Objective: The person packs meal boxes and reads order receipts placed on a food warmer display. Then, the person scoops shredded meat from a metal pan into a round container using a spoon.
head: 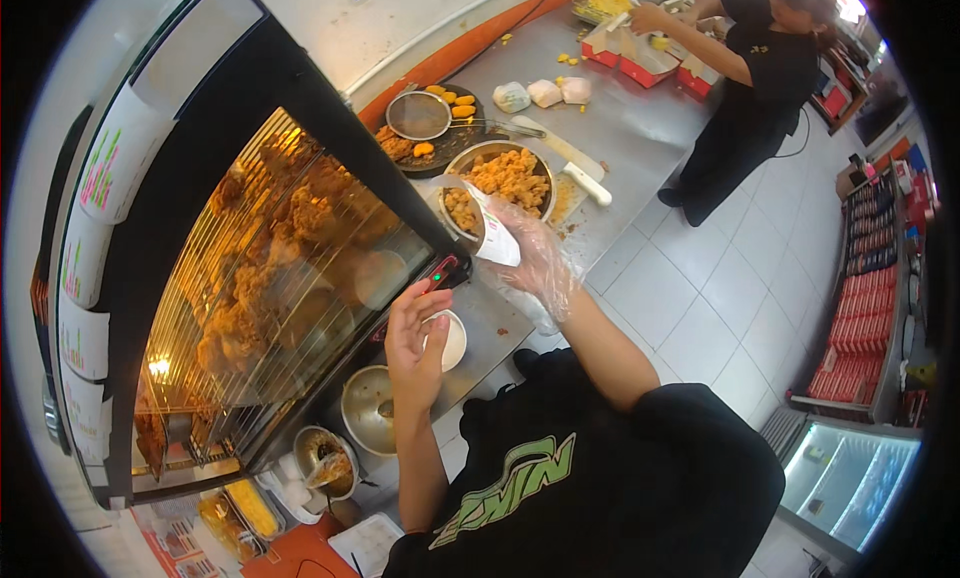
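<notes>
My right hand (536, 251), in a clear plastic glove, grips a white paper cup (499, 236) with coloured print. The cup is tilted over the near edge of a metal bowl (554, 195) of fried chicken pieces (514, 176), its mouth towards the upper left. Bare and raised, my left hand (420, 338) has its fingers apart and holds nothing. Just behind its thumb is a white tub or cup (454, 343); whether they touch I cannot tell. To the left stands a lit glass warming cabinet (262, 278) with fried chicken on wire racks.
A white-handled knife (589, 184), a strainer (418, 115) and several wrapped bundles (546, 93) lie on the steel counter (637, 120). Another person (772, 60) handles red boxes (649, 69) at the far end. Metal bowls (369, 409) stand by the cabinet; shelves (855, 330) line the right.
</notes>
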`<control>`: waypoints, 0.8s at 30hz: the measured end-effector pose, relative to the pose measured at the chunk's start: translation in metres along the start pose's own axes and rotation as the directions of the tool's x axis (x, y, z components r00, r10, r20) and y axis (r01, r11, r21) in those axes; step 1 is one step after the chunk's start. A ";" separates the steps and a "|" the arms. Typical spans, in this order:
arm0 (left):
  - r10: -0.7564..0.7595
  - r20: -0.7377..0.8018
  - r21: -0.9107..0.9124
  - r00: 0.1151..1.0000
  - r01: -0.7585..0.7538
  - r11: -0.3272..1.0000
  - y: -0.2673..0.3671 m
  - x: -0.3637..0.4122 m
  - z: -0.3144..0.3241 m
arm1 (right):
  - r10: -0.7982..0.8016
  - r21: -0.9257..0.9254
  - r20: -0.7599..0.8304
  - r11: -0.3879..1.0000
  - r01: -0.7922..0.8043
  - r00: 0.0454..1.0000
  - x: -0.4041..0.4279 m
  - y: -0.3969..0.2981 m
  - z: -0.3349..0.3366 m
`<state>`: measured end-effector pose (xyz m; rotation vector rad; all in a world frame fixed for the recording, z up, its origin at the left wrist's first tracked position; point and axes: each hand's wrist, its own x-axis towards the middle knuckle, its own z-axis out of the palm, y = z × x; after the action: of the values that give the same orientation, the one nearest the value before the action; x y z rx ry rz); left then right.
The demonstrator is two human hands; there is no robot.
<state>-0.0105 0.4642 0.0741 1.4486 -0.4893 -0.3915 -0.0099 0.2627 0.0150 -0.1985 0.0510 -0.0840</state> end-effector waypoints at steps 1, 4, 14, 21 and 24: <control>0.012 0.009 -0.002 1.000 -0.012 1.000 0.000 0.004 0.000 | 0.035 0.058 0.169 0.997 -0.045 0.985 0.003 -0.005 -0.005; -0.001 0.006 -0.001 1.000 0.001 1.000 0.004 0.002 0.002 | -0.079 -0.052 -0.074 0.996 0.075 0.994 0.003 -0.006 0.000; -0.048 -0.097 0.022 0.994 0.050 0.998 0.007 -0.015 -0.010 | -0.047 -0.015 -0.085 0.999 0.046 0.995 -0.001 0.004 0.004; -0.044 -0.174 0.084 0.984 0.060 0.995 -0.014 -0.025 -0.045 | -0.202 -0.310 -0.154 0.939 0.147 0.967 -0.017 -0.011 0.009; -0.236 -0.198 0.089 0.951 0.257 0.962 -0.071 -0.055 -0.082 | -0.067 -0.747 -0.178 0.658 -0.091 0.982 -0.016 0.003 -0.075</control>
<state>-0.0097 0.5557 -0.0049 1.6462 -0.1812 -0.4277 -0.0295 0.2520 -0.0582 -1.0429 0.2851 -0.0635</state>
